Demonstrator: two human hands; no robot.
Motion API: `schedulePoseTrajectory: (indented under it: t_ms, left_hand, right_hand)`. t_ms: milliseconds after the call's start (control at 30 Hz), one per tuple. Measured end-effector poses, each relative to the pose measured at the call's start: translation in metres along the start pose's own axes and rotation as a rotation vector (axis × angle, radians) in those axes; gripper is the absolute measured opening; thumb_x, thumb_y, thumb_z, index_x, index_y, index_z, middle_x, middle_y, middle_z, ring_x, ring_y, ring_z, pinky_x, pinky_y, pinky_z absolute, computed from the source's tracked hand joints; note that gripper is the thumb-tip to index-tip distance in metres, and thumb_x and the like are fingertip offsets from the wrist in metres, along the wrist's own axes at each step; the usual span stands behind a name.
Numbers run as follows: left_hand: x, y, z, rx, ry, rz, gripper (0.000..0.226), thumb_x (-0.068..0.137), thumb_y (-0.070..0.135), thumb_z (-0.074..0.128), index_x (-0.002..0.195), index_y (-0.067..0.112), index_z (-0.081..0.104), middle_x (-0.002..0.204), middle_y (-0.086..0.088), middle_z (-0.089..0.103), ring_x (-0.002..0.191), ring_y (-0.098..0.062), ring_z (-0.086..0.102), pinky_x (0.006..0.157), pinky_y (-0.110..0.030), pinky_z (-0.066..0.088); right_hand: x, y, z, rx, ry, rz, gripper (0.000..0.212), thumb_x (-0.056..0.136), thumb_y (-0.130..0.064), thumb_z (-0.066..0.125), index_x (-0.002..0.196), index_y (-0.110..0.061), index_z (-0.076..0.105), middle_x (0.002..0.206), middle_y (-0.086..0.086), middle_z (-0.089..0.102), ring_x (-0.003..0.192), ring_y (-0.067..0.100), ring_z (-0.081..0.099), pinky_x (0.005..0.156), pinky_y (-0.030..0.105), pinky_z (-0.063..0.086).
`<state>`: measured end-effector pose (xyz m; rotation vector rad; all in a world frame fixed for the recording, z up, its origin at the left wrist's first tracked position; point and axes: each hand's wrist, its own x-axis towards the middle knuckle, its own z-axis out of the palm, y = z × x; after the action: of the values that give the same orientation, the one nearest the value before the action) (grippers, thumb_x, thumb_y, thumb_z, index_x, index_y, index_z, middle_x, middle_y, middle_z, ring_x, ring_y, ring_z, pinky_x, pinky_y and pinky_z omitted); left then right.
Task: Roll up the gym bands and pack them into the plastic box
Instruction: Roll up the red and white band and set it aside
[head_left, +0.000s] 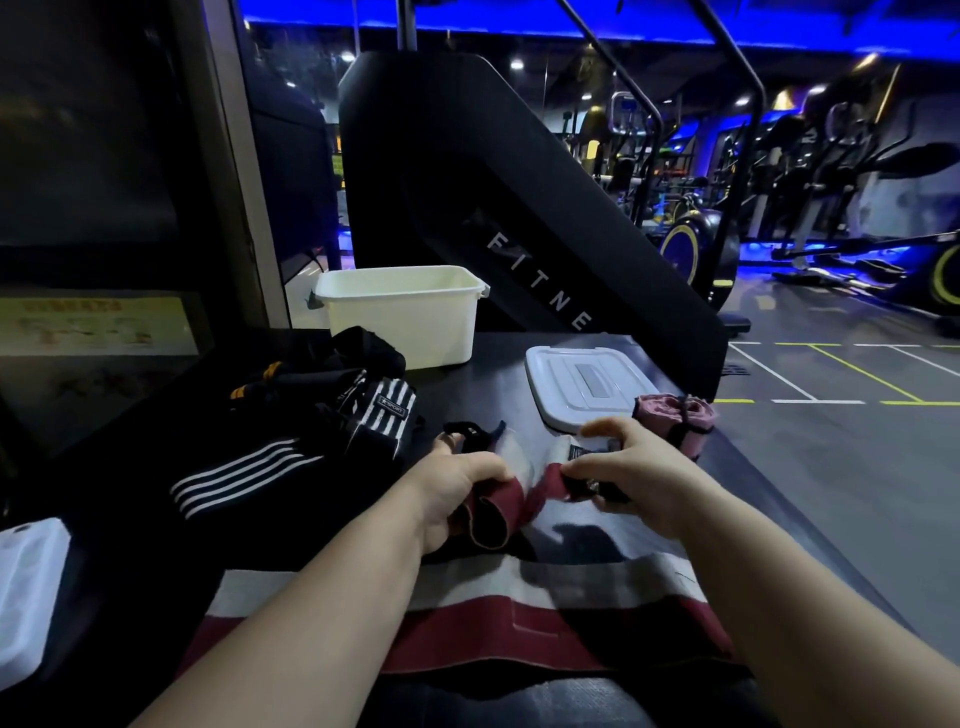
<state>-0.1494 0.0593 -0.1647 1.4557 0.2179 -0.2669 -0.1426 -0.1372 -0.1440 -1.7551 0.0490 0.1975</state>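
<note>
Dim gym hall. Directly beyond the grip stands a black machine housing (467, 171) lettered "FITNE". Far right of the grip — grey floor (810, 467) marked with white and yellow lines, and a row of exercise machines (852, 171). Blue strip lighting (519, 21) runs along the ceiling overhead.

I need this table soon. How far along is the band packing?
Done: one pink band lies rolled beside the lid, not yet boxed. In hand: left hand and right hand grip the red-and-white band, its end curled. Left: the black striped pile is unrolled; nothing shows in the open plastic box.
</note>
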Motion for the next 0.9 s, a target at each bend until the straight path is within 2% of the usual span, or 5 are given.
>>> schedulePoseTrajectory:
  t_ms: [200, 367, 700, 800, 900]
  left_hand:
    - [0.002, -0.001, 0.007, 0.012, 0.019, -0.003, 0.022, 0.081, 0.005, 0.066, 0.098, 0.010, 0.052, 0.082, -0.012, 0.061, 0.067, -0.024, 0.060, 0.059, -0.030, 0.050]
    - [0.006, -0.005, 0.019, 0.122, 0.017, 0.033, 0.067, 0.062, 0.018, 0.066, 0.126, 0.020, 0.047, 0.098, -0.009, 0.062, 0.082, -0.023, 0.061, 0.069, -0.033, 0.050]
    - [0.006, -0.006, 0.058, 0.687, -0.056, 0.291, 0.044, 0.089, 0.011, 0.040, 0.125, 0.034, 0.052, 0.123, -0.007, 0.049, 0.091, -0.019, 0.050, 0.074, -0.027, 0.039]
    - [0.007, -0.011, 0.068, 0.773, -0.041, 0.296, 0.032, 0.088, 0.035, 0.054, 0.119, 0.032, 0.047, 0.125, -0.002, 0.043, 0.106, -0.022, 0.050, 0.093, -0.035, 0.045]
    - [0.005, -0.016, 0.072, 0.919, -0.027, 0.266, 0.074, 0.064, 0.066, 0.073, 0.121, 0.034, 0.037, 0.118, 0.007, 0.036, 0.108, -0.018, 0.048, 0.093, -0.039, 0.048]
  right_hand:
    - [-0.005, 0.013, -0.028, -0.172, 0.197, -0.062, 0.055, 0.067, -0.007, 0.086, 0.109, -0.017, 0.053, 0.090, 0.007, 0.059, 0.060, 0.016, 0.057, 0.045, 0.021, 0.047]
    - [-0.003, 0.024, -0.047, -0.242, 0.281, -0.115, 0.046, 0.068, -0.010, 0.084, 0.102, -0.026, 0.058, 0.094, 0.005, 0.061, 0.068, 0.019, 0.060, 0.052, 0.026, 0.050]
    - [-0.015, 0.034, -0.083, -0.509, 0.351, -0.172, 0.046, 0.072, -0.013, 0.080, 0.107, -0.029, 0.056, 0.102, -0.001, 0.062, 0.065, 0.009, 0.051, 0.062, 0.024, 0.044]
    - [-0.019, 0.036, -0.092, -0.597, 0.376, -0.144, 0.045, 0.073, -0.013, 0.079, 0.107, -0.028, 0.053, 0.097, 0.001, 0.062, 0.074, 0.017, 0.056, 0.073, 0.034, 0.052]
    - [-0.022, 0.044, -0.098, -0.624, 0.378, -0.107, 0.045, 0.073, -0.015, 0.080, 0.108, -0.024, 0.054, 0.093, 0.002, 0.063, 0.073, 0.018, 0.057, 0.074, 0.034, 0.052]
